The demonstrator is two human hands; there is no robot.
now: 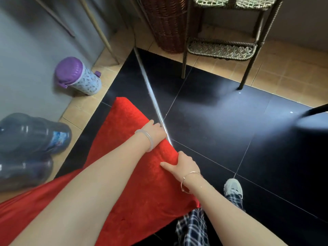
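Note:
A red fuzzy cloth (127,132) is draped over a thin silver metal rod (150,91) that runs from the far floor toward me. My left hand (155,134), with a pale bangle on its wrist, grips the cloth's edge right at the rod. My right hand (182,164), wearing a thin gold bracelet, grips the same cloth edge a little nearer to me, thumb on top and fingers curled under the fold. The near end of the rod is hidden under the cloth.
Black floor tiles (230,139) lie below, with tan tiles around them. A purple-lidded patterned bin (78,76) stands at the grey wall. Large water bottles (32,135) lie at left. A brown wicker basket (165,23) and a woven stool (221,48) stand ahead. My shoe (233,186) is at lower right.

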